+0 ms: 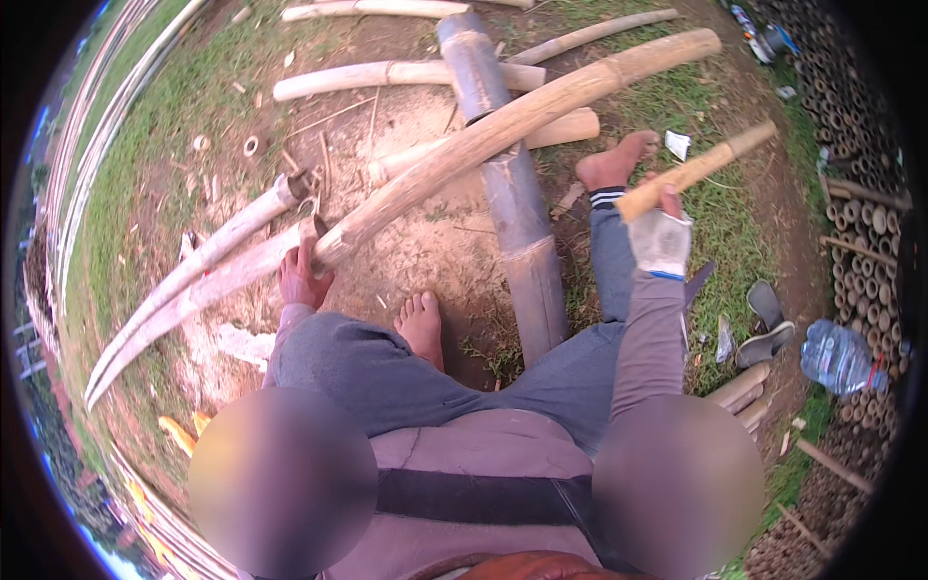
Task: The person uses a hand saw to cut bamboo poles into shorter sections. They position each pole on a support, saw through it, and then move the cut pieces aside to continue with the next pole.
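Note:
A long pale bamboo pole (pixel 512 121) slants from lower left to upper right, resting across a thick dark bamboo log (pixel 527 213). My bare left hand (pixel 305 280) is closed on the pole's near-left end, beside my bent knee. Just left of that hand are the cut ends of two more bamboo poles (pixel 217 266). My right hand (pixel 662 240), in a pale work glove with bare fingertips, grips a short yellowish bamboo piece (pixel 710 166) near its lower end. That piece is held over the grass, tilted up to the right and apart from the long pole.
Light bamboo lengths (pixel 406 75) lie at the far side, with sawdust (pixel 425 217) around the log. My bare feet flank the log. On the right are a plastic water bottle (pixel 839 358), shoes (pixel 767 340) and stacked cut bamboo (pixel 870 217). Long poles (pixel 111 116) run along the left.

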A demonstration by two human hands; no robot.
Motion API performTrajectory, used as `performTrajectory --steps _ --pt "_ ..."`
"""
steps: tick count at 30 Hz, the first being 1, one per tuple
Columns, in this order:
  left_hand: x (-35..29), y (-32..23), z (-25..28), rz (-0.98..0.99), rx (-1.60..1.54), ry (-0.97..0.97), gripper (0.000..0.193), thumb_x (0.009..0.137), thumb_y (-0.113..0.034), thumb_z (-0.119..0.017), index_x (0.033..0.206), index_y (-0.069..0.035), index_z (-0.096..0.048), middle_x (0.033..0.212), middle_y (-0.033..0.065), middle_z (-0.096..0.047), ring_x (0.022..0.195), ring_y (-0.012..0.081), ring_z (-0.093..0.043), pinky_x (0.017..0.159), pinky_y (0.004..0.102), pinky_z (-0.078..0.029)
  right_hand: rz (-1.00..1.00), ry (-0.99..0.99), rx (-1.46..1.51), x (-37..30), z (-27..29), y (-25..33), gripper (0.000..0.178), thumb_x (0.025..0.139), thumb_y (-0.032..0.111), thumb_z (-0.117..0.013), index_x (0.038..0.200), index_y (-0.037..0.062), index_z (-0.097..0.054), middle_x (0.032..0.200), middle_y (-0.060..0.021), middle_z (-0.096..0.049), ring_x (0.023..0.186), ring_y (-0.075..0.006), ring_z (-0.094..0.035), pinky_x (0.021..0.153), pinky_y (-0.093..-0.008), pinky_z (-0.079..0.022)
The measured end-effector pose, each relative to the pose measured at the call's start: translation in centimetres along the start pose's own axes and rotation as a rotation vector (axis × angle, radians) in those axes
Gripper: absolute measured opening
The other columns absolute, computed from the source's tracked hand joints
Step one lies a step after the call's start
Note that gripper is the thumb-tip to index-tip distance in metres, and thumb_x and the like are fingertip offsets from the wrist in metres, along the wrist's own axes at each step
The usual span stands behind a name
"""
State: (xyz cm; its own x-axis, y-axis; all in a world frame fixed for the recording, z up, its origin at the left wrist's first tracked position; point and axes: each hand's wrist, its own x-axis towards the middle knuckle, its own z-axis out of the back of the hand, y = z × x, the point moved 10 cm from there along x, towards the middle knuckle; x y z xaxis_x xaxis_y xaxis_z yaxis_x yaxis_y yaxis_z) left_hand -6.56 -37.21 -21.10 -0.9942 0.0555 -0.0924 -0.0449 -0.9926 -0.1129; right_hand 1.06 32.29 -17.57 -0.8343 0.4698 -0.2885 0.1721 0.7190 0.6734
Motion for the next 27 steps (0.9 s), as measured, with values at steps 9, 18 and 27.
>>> performTrajectory --steps 9,18,27 --pt "-0.3 0.5 1.9 -0.170 -0.169 -0.111 0.079 0.068 -0.026 -0.092 0.142 -0.020 -0.063 0.128 0.0156 -0.067 0.119 0.0394 -0.066 0.101 0.0528 -0.055 -0.045 0.081 0.121 -7.7 -15.9 -11.0 0.034 0.102 0.013 -0.076 0.130 -0.0013 -0.063 0.121 -0.0143 -0.072 0.107 -0.0276 -0.070 0.100 -0.0439 -0.059" --pt "-1.5 -1.4 5.5 -0.112 -0.265 -0.065 0.074 0.069 -0.025 -0.091 0.138 -0.016 -0.065 0.122 0.0192 -0.072 0.109 0.0411 -0.072 0.094 0.0515 -0.059 -0.203 0.075 0.166 -7.3 -19.4 -18.3 0.039 0.104 0.013 -0.072 0.141 0.0067 -0.060 0.129 -0.0063 -0.065 0.119 -0.0218 -0.064 0.106 -0.0462 -0.056" --pt "-1.7 -1.6 5.2 -0.096 -0.259 -0.047 0.078 0.069 -0.027 -0.093 0.141 -0.017 -0.064 0.125 0.0189 -0.071 0.112 0.0417 -0.072 0.095 0.0516 -0.059 -0.343 0.064 0.188 -7.6 -18.7 -22.6 0.047 0.103 0.008 -0.071 0.147 0.0081 -0.055 0.134 -0.0071 -0.064 0.121 -0.0266 -0.065 0.108 -0.0493 -0.055"
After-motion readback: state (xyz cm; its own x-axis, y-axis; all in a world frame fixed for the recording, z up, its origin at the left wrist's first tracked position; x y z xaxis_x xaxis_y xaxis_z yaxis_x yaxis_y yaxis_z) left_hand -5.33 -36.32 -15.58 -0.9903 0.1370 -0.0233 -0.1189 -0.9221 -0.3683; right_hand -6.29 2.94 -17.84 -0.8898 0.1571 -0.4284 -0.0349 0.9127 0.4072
